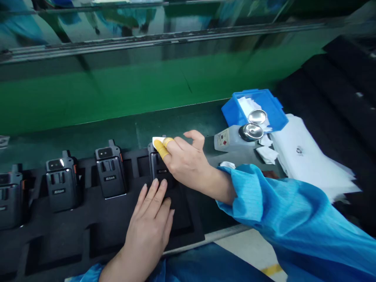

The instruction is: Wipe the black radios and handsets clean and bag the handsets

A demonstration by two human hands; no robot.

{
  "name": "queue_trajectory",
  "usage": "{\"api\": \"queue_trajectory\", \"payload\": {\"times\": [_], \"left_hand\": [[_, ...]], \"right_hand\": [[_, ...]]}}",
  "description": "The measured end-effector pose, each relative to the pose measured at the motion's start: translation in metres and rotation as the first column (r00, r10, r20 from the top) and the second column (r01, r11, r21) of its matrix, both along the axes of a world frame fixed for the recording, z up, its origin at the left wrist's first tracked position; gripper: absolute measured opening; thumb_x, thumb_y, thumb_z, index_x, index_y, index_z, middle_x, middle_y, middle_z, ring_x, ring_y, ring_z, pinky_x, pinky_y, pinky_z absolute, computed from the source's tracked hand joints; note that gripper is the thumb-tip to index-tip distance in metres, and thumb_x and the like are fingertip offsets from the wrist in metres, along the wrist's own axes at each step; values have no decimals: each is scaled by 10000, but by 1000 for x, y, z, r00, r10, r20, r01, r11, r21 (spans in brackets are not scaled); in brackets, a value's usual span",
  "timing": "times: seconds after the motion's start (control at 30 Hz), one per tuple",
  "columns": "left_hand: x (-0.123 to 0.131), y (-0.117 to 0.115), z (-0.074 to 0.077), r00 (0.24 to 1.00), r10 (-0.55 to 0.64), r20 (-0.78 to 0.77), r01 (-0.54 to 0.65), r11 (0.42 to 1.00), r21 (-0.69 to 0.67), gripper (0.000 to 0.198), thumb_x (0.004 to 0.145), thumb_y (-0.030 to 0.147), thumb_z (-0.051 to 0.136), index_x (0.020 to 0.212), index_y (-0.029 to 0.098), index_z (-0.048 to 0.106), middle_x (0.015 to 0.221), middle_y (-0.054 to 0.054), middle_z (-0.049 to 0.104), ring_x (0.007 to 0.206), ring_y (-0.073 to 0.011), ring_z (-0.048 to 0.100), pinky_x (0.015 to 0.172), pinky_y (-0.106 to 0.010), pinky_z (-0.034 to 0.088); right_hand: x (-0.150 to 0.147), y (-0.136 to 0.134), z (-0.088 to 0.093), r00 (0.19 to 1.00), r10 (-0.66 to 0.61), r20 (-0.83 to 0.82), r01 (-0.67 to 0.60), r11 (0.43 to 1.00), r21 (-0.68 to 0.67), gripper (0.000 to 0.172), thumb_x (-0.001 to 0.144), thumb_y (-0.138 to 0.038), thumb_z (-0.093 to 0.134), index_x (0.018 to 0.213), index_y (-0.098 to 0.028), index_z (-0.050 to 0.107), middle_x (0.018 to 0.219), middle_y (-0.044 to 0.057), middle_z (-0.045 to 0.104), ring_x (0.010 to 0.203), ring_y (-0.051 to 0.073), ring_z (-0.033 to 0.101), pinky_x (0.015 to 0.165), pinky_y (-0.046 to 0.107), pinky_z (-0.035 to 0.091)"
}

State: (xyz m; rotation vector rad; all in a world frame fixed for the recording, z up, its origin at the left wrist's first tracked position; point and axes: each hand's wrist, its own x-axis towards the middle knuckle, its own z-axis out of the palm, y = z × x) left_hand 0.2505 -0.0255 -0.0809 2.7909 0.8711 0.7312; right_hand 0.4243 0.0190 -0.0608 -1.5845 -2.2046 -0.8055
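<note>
A black walkie-talkie (155, 164) marked "Riton" lies in a black foam tray (105, 219), partly covered by my hands. My right hand (185, 158), with yellow finger cots on two fingers, presses a folded white wipe (157, 140) against its top end. Flat on the lower part of that same walkie-talkie rests my left hand (154, 219), fingers stretched out. To the left, more of the same kind sit in the tray: one walkie-talkie (110, 172) close by, another walkie-talkie (63, 184) farther off, and a third cut by the frame edge.
Right of the tray, a clear bottle (226, 138) with a metal pump top stands by a blue bin (235, 109) of white wipes. Crumpled wipes (267, 154) and a stack of white bags (305, 156) lie beside them. A green panel (132, 86) borders the bench behind.
</note>
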Motion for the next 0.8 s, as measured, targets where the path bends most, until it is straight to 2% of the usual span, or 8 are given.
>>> {"api": "queue_trajectory", "payload": {"times": [0.13, 0.3, 0.37, 0.47, 0.57, 0.67, 0.8], "left_hand": [[-1, 0, 0, 1000, -2, -5, 2, 1000, -14, 190, 886, 149, 467, 932, 128, 650, 1241, -146, 628, 1198, -273, 557, 995, -445, 480], [-1, 0, -1, 1000, -2, 8, 2, 1000, -15, 184, 884, 144, 469, 918, 126, 649, 1236, -152, 629, 1179, -288, 570, 958, -454, 504], [-1, 0, -1, 1000, -4, 9, 4, 1000, -17, 181, 883, 143, 473, 918, 125, 649, 1230, -158, 632, 1175, -291, 572, 956, -461, 503], [0, -1, -1, 1000, 1, 5, -1, 1000, -20, 180, 882, 139, 477, 929, 118, 650, 1224, -165, 634, 1178, -291, 570, 973, -468, 488], [0, -1, -1, 1000, 2, 3, -2, 1000, -27, 181, 882, 140, 480, 931, 117, 653, 1233, -163, 629, 1197, -285, 555, 1003, -463, 464], [0, -1, 0, 1000, 4, 9, -3, 999, -33, 185, 886, 146, 476, 927, 123, 655, 1238, -155, 627, 1203, -272, 551, 1016, -445, 456], [0, -1, 0, 1000, 4, 9, -4, 999, -38, 187, 888, 145, 468, 915, 126, 652, 1241, -152, 627, 1191, -276, 561, 998, -448, 471]], "right_hand": [[8, -10, 0, 999, -40, 1, 40, 999, 3, 333, 810, -17, 440, 541, -183, 544, 633, -15, 486, 677, 134, 391, 896, 384, 184], [14, -14, 4, 994, -109, -11, 109, 994, 2, 312, 831, -34, 458, 581, -177, 578, 636, -23, 495, 665, 118, 389, 886, 375, 174], [11, -10, 5, 997, -78, -24, 78, 997, 21, 279, 847, -59, 466, 646, -176, 620, 665, -17, 526, 682, 121, 399, 888, 380, 172], [4, -1, 3, 999, 39, -21, -38, 998, 41, 245, 867, -81, 460, 782, -181, 666, 725, -13, 570, 721, 129, 417, 889, 390, 176], [5, 3, 1, 994, 106, 0, -106, 994, 31, 271, 885, -85, 433, 800, -192, 667, 711, -23, 560, 727, 131, 415, 896, 398, 173], [19, -1, 1, 995, 97, 36, -97, 995, -15, 287, 901, -92, 416, 833, -197, 674, 674, -31, 531, 728, 131, 415, 907, 394, 163], [36, -9, 4, 998, 4, 57, -3, 1000, -5, 289, 895, -83, 434, 770, -192, 671, 680, -30, 552, 699, 115, 419, 905, 385, 153]]}}
